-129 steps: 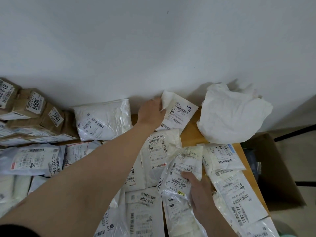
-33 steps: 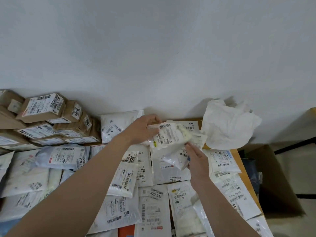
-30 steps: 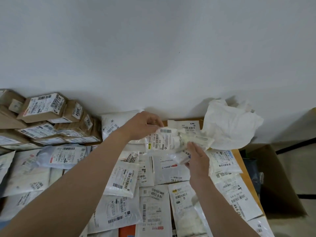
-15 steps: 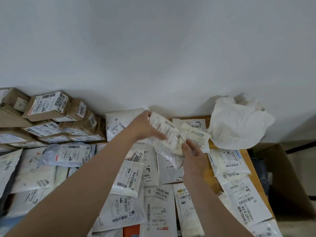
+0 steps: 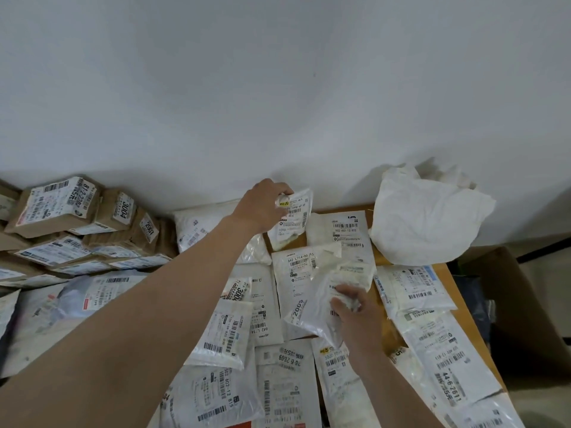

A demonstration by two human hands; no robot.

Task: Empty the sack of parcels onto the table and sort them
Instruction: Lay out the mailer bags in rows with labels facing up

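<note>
Table [image 5: 380,260] crowded: parcels [image 5: 287,381], brown boxes [image 5: 55,208] left, crumpled sack [image 5: 426,223] right.

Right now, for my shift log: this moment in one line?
left hand: holds small parcel by wall | right hand: grips clear bag | sack: crumpled, far right

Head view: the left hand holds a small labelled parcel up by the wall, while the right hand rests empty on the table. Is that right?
Not quite. The left hand does hold the small labelled parcel by the wall, but the right hand is not empty: it grips a clear plastic parcel, as the head view shows.
</note>
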